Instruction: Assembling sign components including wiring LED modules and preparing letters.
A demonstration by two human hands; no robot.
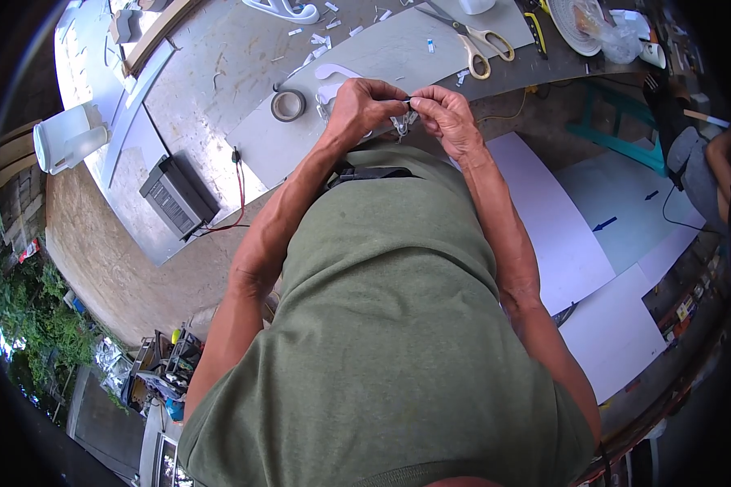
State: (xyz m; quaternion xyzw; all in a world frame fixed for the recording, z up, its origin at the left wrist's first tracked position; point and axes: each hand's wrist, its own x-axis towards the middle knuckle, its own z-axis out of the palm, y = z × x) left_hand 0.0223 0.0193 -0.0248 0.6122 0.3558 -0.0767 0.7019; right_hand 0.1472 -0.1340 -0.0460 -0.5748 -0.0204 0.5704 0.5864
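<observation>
Above the table's near edge, my left hand point(359, 109) and my right hand point(449, 122) meet with their fingertips pinched together. Between them is a tiny dark piece point(408, 100), too small to name. Below the fingers hang some thin whitish strands point(404, 123), partly hidden by the hands. A roll of dark tape point(287, 105) lies left of my left hand. Close by is a white curved cut piece point(339, 71), partly covered by that hand. Scissors with cream handles point(481, 50) rest beyond my right hand.
A dark charger-like box point(179, 197) with red and black leads lies at left, near a white bucket point(67, 138). White scraps point(321, 40) litter the table. At right are a yellow-black tool point(536, 34), a green stool point(613, 122), white sheets point(544, 219) and another person point(711, 162).
</observation>
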